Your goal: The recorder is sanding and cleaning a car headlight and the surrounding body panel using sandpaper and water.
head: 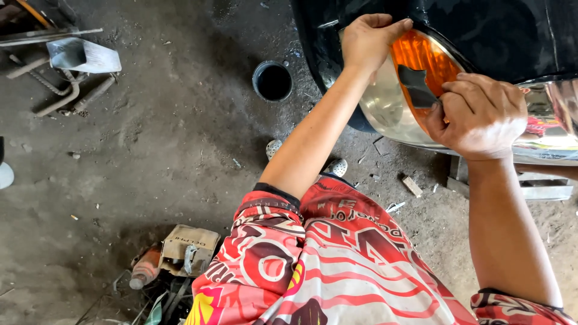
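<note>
The orange lamp lens (424, 63), set in the chrome bumper (385, 108) at far right, is being steadied: your left hand (368, 41) is pressing flat, fingers loosely open, on its far edge, while your right hand (478, 114) is pinching its dark film (416, 87), fingers closed.

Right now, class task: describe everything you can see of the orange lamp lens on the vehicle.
The orange lamp lens is glossy, translucent-looking plastic, curved, set in a shiny chrome surround on the black body. A dark irregular patch shows at its middle. The left hand rests at its upper edge; the right hand pinches at its lower right.
</note>
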